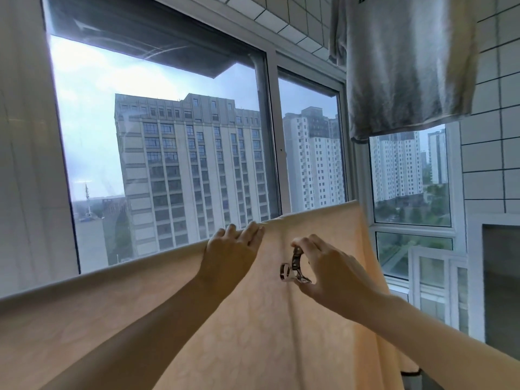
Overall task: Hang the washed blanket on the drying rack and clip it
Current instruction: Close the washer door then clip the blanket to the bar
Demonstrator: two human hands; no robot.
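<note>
**Blanket up, clip in hand at the balcony window**

A peach blanket (253, 319) hangs draped over a rail that runs from lower left up to the right, in front of a large window (168, 136); the rail itself is hidden under the fabric. The left hand (232, 246) lies on the blanket's top fold, fingers nearly straight & together, curled just over the edge, pressing the cloth rather than gripping it. The right hand (332, 274) is just beside it, lower on the fabric's near face, w/ thumb & fingers pinched round a metal clip (295, 267). Clip is not on the blanket's top edge; can't tell if its jaws are spread. A grey T-shirt (405, 66) hangs upper right, near the white tiled wall (495, 136). Apartment blocks show thru the glass.
</note>
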